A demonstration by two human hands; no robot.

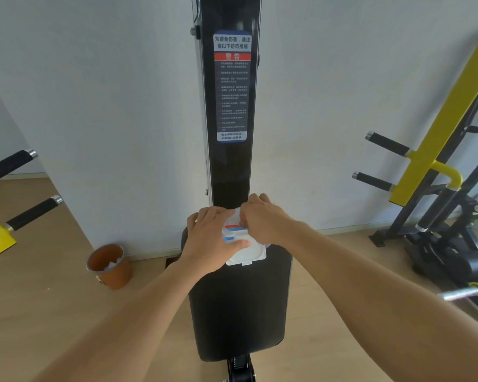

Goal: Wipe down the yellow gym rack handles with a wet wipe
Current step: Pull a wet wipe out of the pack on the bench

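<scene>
A white wet-wipe pack (247,250) with red and blue stripes lies on the black padded seat (240,307) in front of me, its flip lid hanging open toward me. My left hand (209,241) holds the pack down, thumb across its top. My right hand (265,223) has its fingers curled at the pack's far end, pinching there; what it pinches is hidden. Yellow rack arms carry black grip handles at the right (388,144) (373,181) and at the left (32,213).
A black upright column (231,166) with a warning label rises behind the seat. An orange bin (109,267) stands on the wooden floor to the left. A yellow-and-black rack frame (436,139) with a bar fills the right side. White wall behind.
</scene>
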